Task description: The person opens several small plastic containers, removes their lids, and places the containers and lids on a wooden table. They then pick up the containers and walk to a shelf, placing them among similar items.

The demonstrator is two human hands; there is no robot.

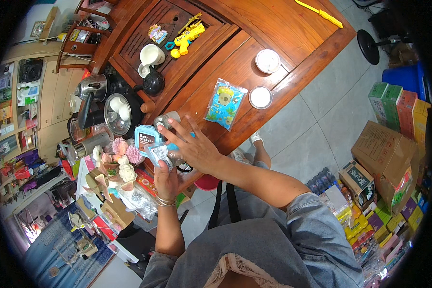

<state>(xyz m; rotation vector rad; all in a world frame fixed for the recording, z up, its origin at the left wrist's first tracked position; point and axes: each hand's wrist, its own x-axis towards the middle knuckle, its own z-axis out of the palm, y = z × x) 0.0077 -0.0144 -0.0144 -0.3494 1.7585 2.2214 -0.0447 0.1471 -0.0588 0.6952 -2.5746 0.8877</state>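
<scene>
My left hand point(166, 183), with bangles at the wrist, holds a clear plastic packet point(159, 152) bearing a printed white label, with something blue inside. Over the packet's right side reaches my right hand point(196, 149), fingers spread; whether its thumb grips the packet is hidden. Just past the fingertips lies a small clear container point(162, 120). Behind the packet stands a light-blue-rimmed box point(145, 135) with a dark label. A blue pouch with a cartoon animal point(225, 102) rests on the wooden table point(216, 72), beyond my right hand.
Two round white-topped tubs point(268, 61) point(260, 97) stand near the table's right edge. At the left are a glass-lidded pot point(118, 113), a kettle point(93, 86) and artificial flowers point(126, 171). A yellow toy gun point(189, 37) lies farther back. Cartons point(385, 154) crowd the floor at right.
</scene>
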